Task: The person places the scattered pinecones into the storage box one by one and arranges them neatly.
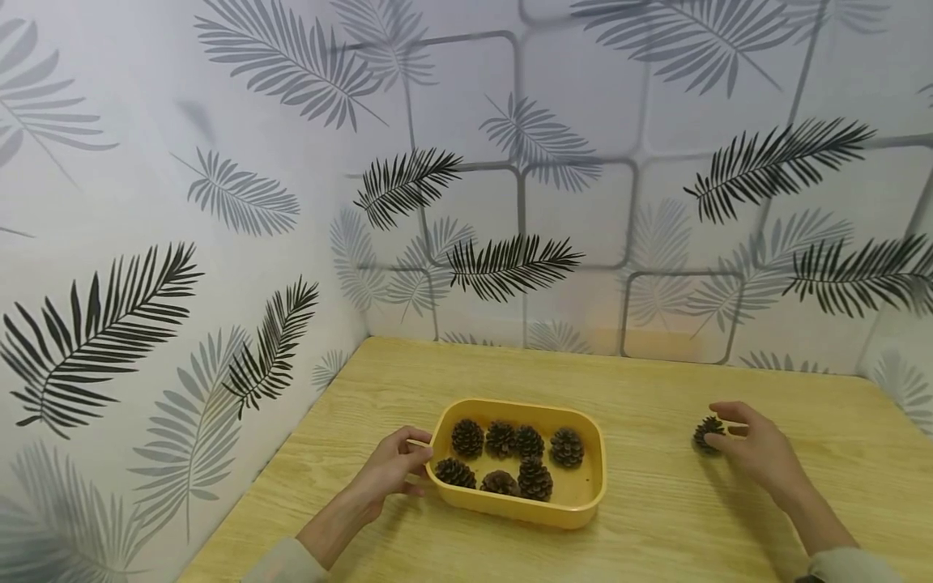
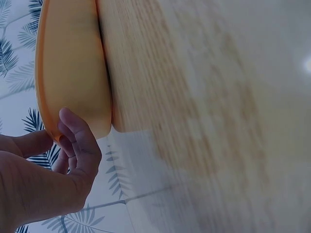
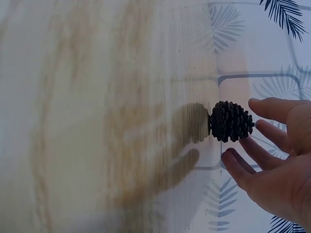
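My left hand (image 1: 397,465) holds the left end of a yellow plastic box (image 1: 603,461), thumb and fingers at its rim. In the left wrist view those curled fingers (image 2: 80,141) meet the box's end wall (image 2: 73,63). Several brown pine cones (image 1: 467,438) lie inside the box, mostly toward its left and middle. Over to the right, a single pine cone (image 1: 708,435) stands on the table. Around it my right hand (image 1: 761,453) has its fingers spread; the right wrist view shows them loosely curved about the top of that pine cone (image 3: 231,121), not closed on it.
The wood-grain table (image 1: 656,534) ends at a pale wall (image 1: 568,316) with leaf patterns behind and another on the left. Bare tabletop lies between the box and the right-hand pine cone.
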{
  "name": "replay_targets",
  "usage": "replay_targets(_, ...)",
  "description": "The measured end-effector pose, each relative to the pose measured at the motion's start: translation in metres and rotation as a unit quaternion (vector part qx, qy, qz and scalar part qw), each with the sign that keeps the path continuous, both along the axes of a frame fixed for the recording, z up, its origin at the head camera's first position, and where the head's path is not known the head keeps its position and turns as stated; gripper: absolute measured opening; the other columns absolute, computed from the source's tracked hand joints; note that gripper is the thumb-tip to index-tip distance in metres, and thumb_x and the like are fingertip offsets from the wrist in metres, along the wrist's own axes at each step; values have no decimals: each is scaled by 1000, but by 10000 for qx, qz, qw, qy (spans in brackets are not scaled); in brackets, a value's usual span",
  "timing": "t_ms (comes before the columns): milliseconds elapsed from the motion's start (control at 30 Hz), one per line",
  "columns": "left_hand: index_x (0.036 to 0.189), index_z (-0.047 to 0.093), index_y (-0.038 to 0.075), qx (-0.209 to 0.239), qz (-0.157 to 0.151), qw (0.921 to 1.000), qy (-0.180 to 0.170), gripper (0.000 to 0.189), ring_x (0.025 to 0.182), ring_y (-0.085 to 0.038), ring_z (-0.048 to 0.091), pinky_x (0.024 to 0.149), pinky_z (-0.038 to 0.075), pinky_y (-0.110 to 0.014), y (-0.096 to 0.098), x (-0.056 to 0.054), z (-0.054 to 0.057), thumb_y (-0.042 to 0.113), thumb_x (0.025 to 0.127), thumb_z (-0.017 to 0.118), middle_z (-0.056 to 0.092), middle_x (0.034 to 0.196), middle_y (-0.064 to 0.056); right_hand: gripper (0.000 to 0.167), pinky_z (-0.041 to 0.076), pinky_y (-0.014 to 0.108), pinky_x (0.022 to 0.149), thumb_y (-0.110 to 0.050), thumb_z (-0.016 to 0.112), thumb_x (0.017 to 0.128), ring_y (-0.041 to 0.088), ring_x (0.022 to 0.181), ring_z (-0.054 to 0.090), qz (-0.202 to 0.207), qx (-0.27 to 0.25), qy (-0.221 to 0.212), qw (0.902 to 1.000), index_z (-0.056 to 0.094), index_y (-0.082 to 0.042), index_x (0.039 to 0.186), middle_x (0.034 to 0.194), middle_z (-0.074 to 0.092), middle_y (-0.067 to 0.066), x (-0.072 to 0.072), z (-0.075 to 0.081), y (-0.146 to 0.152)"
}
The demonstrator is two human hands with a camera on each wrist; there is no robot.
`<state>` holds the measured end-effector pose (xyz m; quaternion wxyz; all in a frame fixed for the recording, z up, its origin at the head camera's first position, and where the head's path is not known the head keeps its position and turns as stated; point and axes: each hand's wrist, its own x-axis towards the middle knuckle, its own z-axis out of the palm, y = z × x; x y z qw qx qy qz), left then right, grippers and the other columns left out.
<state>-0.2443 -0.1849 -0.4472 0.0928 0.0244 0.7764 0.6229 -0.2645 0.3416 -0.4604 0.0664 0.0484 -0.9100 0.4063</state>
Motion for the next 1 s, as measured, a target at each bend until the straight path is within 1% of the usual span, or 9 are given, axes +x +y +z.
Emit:
replay_targets(133, 136, 54, -3, -6, 11, 10000, -22, 34, 87, -24, 66, 67, 63, -38, 0, -1, 0, 14, 106, 59, 61, 117, -21, 56, 53, 64, 94, -14, 65, 104, 61, 127, 47, 88, -34, -142, 9999, 41, 11, 148, 148, 40, 42, -2, 0, -1)
replay_targets(367, 136, 55, -2, 0, -26, 10000, -83, 34, 88, -24, 67, 68, 63, -37, -1, 0, 0, 15, 106, 60, 61, 116, -19, 45, 55, 61, 91, -3, 70, 97, 59, 121, 55, 58, 100, -6, 9999, 52, 11, 136, 139, 50, 41, -3, -3, -2)
replay_targets(600, 136, 54, -2, 13, -65, 10000, -42, 35, 89, -24, 66, 69, 63, -36, -1, -1, -1, 15, 106, 60, 60, 117, -19, 45, 55, 61, 92, -4, 69, 98, 58, 124, 54, -7, 52, 43, 10000, 52, 9, 137, 141, 50, 39, 1, -3, -3)
replay_targets(667, 136, 54, -2, 15, -58, 10000, -42, 35, 89, -24, 66, 68, 63, -36, -1, -2, -1, 15, 106, 60, 60, 117, -19, 45, 57, 57, 90, -4, 69, 98, 58, 124, 55, 10, -6, 101, 9999, 52, 9, 137, 141, 51, 39, 2, -2, -4)
replay_targets(833, 136, 54, -2, 11, -67, 9999, -75, 35, 89, -24, 66, 68, 63, -35, 0, -2, 0, 15, 106, 60, 60, 117, -19, 44, 62, 41, 81, -5, 70, 98, 57, 122, 57, 21, -73, 193, 9998, 53, 8, 137, 140, 52, 37, 7, 1, -9)
replay_targets(1000, 136, 54, -2, -11, -11, 10000, -79, 35, 88, -24, 66, 68, 63, -36, 1, -2, -1, 15, 106, 59, 60, 117, -19, 44, 62, 37, 80, -8, 71, 99, 54, 120, 58, 90, -179, 285, 9994, 54, 7, 137, 138, 55, 35, 12, 6, -18)
